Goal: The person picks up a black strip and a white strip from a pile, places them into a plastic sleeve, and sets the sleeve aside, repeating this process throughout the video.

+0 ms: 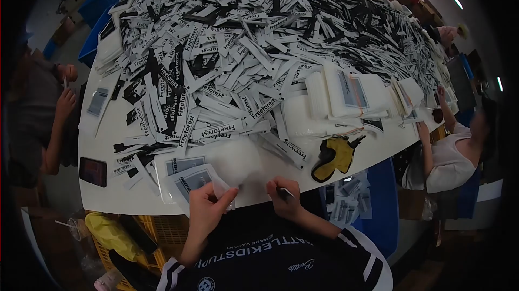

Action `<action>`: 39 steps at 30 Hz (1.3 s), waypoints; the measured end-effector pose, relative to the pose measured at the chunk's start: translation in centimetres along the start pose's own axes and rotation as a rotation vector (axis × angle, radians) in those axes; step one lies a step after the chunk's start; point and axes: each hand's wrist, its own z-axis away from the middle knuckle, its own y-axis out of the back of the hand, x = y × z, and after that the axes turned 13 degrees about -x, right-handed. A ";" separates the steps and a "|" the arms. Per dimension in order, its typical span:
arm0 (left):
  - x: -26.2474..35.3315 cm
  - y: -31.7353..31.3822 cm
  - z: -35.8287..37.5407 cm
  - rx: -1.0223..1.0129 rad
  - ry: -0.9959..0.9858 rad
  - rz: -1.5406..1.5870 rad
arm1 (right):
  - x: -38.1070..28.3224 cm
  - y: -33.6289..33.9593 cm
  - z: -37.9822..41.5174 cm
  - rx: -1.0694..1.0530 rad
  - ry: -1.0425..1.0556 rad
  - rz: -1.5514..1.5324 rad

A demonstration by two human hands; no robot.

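My left hand (208,209) pinches the edge of a translucent plastic bag (193,179) with a grey printed label, between thumb and fingers. Beneath that bag, more labelled bags lie on the white table near its front edge. To the right, my right hand (286,199) is closed around a narrow dark-and-white strip, mostly hidden by the fingers; I cannot tell its kind. Just beyond both hands, "Freeforest" stick packets (219,129) form the near edge of a large black and white heap.
Stacks of bags (354,96) stand right of the heap, with a yellow and black pouch (333,158) in front. A phone (93,172) lies at left. Below the table's edge is a blue bin (384,204) holding bags. Other people sit along both sides and the far end.
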 end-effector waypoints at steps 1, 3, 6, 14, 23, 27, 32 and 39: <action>-1.0 -0.2 -0.2 0.018 -0.051 -0.120 | -1.9 0.1 -1.4 -0.095 -0.024 -0.103; -1.7 -0.7 -0.4 0.037 -0.100 -0.239 | -3.9 -0.1 -3.8 -0.191 -0.050 -0.207; -0.9 -0.4 -0.4 0.090 -0.311 -0.455 | -3.7 0.1 -6.0 -0.568 -0.120 -0.330; -0.7 -0.6 -0.1 0.126 -0.394 -0.567 | -4.7 -0.7 -5.8 -0.545 -0.051 -0.172; 0.0 -0.2 -0.1 0.293 -0.262 -0.538 | -4.0 -2.6 -5.9 -0.391 0.240 0.125; -0.1 -0.2 0.1 0.256 -0.320 -0.458 | -4.5 -1.9 -6.1 -0.388 0.298 0.163; 0.9 0.0 -0.5 0.180 -0.476 -0.653 | -5.0 -2.3 -6.5 -0.337 0.341 0.397; -1.5 -0.2 -1.1 0.273 -0.325 -0.488 | -5.1 -0.5 -5.9 -0.278 0.384 0.348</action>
